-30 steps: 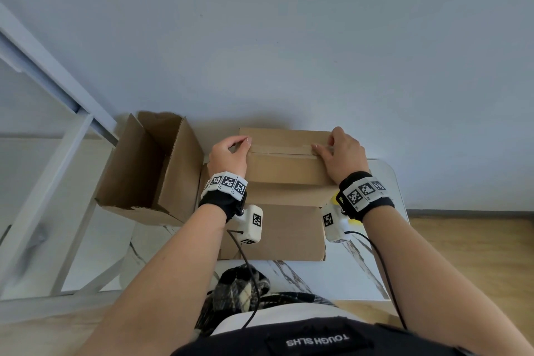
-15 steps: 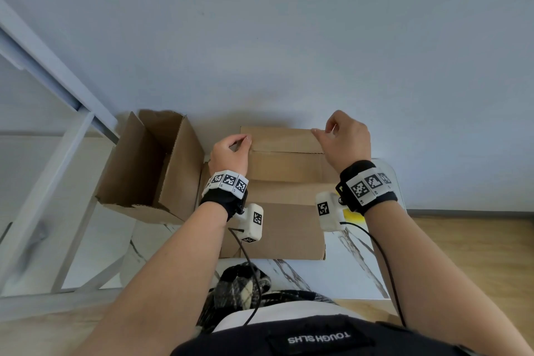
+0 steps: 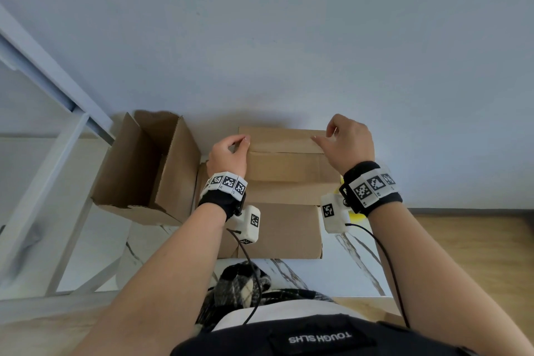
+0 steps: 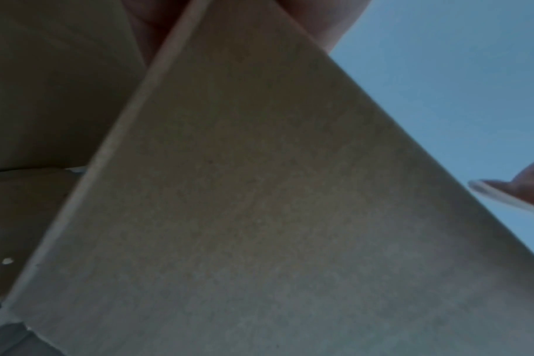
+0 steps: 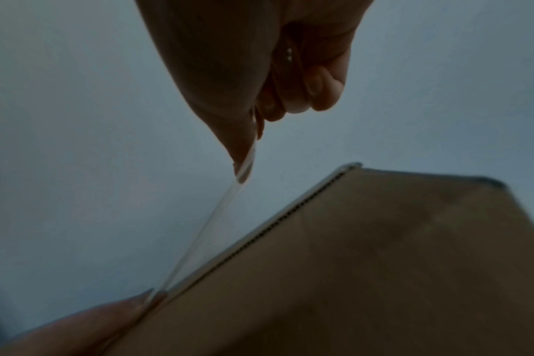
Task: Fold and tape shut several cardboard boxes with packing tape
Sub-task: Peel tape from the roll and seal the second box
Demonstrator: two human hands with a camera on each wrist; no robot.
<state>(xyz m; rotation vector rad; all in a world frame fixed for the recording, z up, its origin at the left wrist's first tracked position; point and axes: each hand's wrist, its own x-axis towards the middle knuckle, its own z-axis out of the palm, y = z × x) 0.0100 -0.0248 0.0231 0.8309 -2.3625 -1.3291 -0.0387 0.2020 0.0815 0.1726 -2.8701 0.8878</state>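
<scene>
Standing at the far edge of the white marble-patterned table (image 3: 358, 266), against the pale wall (image 3: 289, 32), the brown cardboard box (image 3: 286, 166) has its top flaps folded flat. The right hand (image 3: 348, 143) pinches a clear strip of packing tape (image 5: 208, 231) between thumb and fingers, raised off the box's right end. The left hand (image 3: 229, 157), fingers curled, grips the left end. An open empty box (image 3: 173, 179) lies tipped at the table's left edge. Wood flooring (image 3: 462, 254) shows to the right.

Closed box (image 3: 284, 166) centred on table (image 3: 358, 266), against wall (image 3: 289, 37). Open box (image 3: 144, 165) just left of it, overhanging the table's left edge.
</scene>
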